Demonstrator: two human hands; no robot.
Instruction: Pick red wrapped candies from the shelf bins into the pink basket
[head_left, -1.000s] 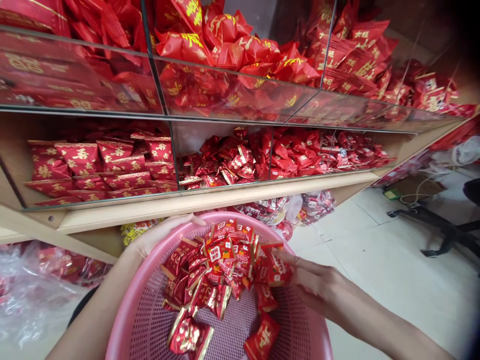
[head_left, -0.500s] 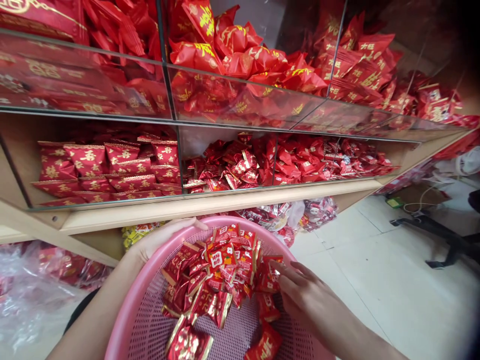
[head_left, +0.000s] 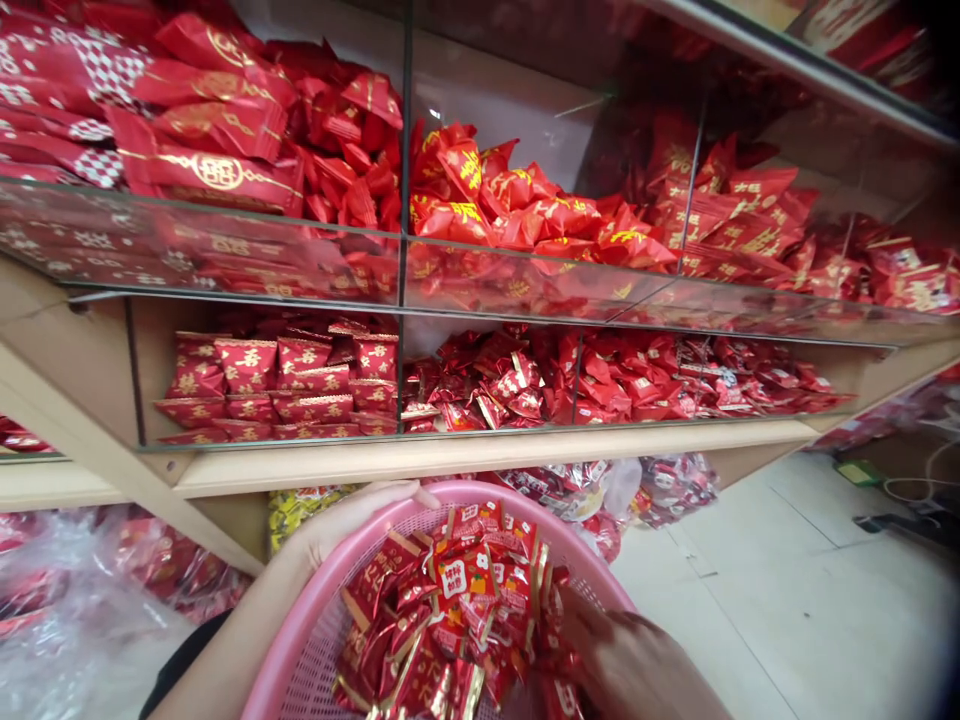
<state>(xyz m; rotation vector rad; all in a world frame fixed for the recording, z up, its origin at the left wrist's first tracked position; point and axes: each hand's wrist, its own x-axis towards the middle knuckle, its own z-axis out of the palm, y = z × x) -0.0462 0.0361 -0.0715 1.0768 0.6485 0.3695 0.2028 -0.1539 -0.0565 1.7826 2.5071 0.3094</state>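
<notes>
Red packets are lying heaped in the pink basket. The left hand is clasping the basket's far-left rim, forearm slanting up from the near left. The blurred right hand is dipping inside the right edge, knuckles up, its hold impossible to tell. Beyond, a shelf unit is holding more packets.

The left hand holds the rim of the pink basket at its far left part, and the right hand, which is blurred, is among the red packets inside this basket, at its right. Above the basket, a wooden shelf carries many red pouches; the tiled floor lies to its right.
</notes>
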